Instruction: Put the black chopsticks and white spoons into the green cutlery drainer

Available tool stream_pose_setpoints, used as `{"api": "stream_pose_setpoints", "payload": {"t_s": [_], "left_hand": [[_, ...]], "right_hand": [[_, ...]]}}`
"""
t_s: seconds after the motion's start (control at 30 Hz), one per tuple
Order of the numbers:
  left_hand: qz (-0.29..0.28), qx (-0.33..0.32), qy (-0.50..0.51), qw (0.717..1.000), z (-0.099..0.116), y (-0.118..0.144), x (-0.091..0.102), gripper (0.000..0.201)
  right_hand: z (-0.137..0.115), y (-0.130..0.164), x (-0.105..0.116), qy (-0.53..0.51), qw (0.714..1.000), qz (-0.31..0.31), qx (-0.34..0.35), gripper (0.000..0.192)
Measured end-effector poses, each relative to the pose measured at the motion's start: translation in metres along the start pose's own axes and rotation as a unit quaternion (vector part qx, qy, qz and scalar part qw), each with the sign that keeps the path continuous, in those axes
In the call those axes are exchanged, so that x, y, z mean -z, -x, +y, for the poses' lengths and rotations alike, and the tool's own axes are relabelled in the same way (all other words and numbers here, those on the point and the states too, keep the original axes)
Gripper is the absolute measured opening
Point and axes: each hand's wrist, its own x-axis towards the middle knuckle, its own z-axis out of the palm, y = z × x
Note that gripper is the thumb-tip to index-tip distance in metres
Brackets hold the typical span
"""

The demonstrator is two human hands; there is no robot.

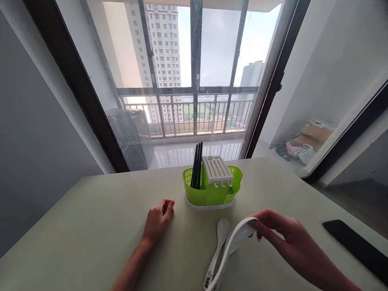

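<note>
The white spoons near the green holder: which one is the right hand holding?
The right hand holds the larger white spoon, lifted by its bowl end. The smaller white spoon lies flat on the table, untouched, just left of it.

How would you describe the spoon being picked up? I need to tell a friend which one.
On the pale table, look in front of the green basket. Two white spoons lie there: the right hand pinches the bowl of the nearer spoon, lifted off the table, while the other spoon lies flat beside it.

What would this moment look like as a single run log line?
right hand: grips white spoon | left hand: resting on table | green caddy: black chopsticks
</note>
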Motion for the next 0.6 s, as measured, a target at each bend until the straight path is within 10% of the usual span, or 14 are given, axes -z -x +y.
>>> {"api": "stream_pose_setpoints", "payload": {"t_s": [0.23, 0.4, 0.6], "left_hand": [[-0.007, 0.002, 0.004, 1.000, 0.000, 0.002, 0.000, 0.045], [-0.002, 0.005, 0.006, 1.000, -0.003, 0.003, -0.001, 0.044], [-0.001, 0.005, 0.002, 1.000, -0.005, 0.003, -0.002, 0.040]], "right_hand": [[-0.064, -0.071, 0.019, 0.218, 0.917, 0.257, 0.214, 0.028], [-0.071, -0.101, 0.002, 0.335, 0.852, 0.229, 0.329, 0.019], [-0.054, -0.109, -0.032, 0.374, 0.851, 0.153, 0.337, 0.016]]}}
